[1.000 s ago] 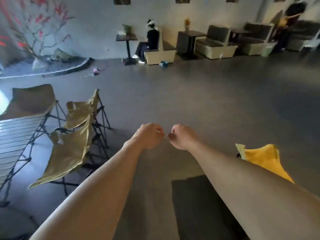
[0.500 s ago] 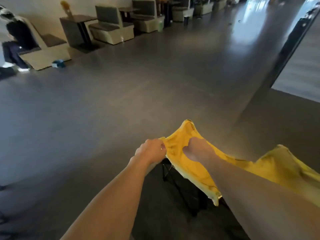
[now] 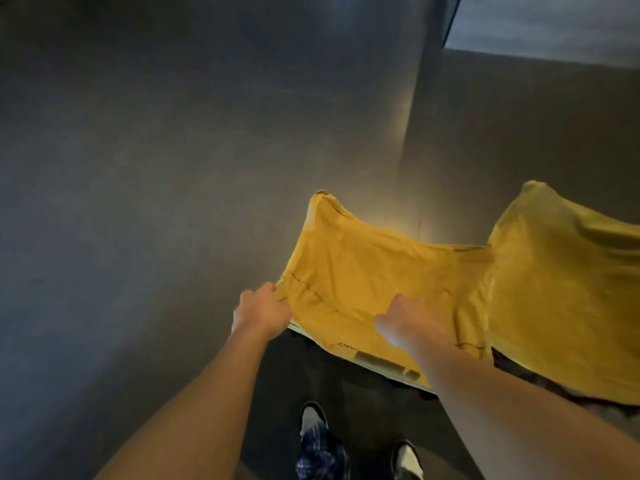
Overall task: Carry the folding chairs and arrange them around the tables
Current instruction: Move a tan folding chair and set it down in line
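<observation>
Two yellow folding chairs stand on the dark floor point(image 3: 173, 168) in front of the person, side by side and touching or nearly so. The left hand point(image 3: 261, 311) pinches the left edge of the nearer chair point(image 3: 363, 271), with its fingers curled round the fabric at the side. The right hand point(image 3: 412, 318) lies on the seat fabric of the same chair; its fingers seem to be bent into the cloth, so I judge that it grips the fabric, though the fingertips are hidden. The second chair point(image 3: 561, 289) is at the right and nobody touches it. Below, the person's shoes point(image 3: 313, 415) and checked trousers are visible.

As far as this view shows, the task is at an early part for these two chairs. No table can be seen here, so both chairs are not yet placed. What is left, in my judgement, is to lift the nearer chair, carry it to a table and set it there, and after that to do the same with the second chair.
</observation>
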### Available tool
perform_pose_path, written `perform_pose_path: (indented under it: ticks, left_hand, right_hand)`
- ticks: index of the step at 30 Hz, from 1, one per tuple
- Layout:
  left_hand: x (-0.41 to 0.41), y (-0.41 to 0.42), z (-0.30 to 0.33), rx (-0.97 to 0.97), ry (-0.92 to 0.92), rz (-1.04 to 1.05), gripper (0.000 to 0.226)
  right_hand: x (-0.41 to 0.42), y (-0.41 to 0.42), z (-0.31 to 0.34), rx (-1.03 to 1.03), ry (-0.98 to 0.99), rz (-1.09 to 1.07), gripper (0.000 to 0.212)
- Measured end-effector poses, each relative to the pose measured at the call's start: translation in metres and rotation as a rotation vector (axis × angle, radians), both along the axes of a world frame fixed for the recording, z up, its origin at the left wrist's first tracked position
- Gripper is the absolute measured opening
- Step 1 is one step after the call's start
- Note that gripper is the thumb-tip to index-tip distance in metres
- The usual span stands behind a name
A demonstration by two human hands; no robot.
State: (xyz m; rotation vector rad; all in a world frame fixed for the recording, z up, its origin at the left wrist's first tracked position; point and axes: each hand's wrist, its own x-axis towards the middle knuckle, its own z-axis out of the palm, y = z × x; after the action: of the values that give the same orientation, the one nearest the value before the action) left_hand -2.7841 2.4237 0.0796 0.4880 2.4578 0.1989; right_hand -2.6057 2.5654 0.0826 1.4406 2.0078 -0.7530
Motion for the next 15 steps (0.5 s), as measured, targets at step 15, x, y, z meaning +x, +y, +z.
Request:
perform_pose_path:
  ticks: [15]
  left_hand:
    - [0.015, 0.028, -0.093, -0.512, 0.293, -0.806, 0.029]
  right_hand:
    - [0.039, -0.026, -0.125, -0.149, -0.297, 0.096, 0.034]
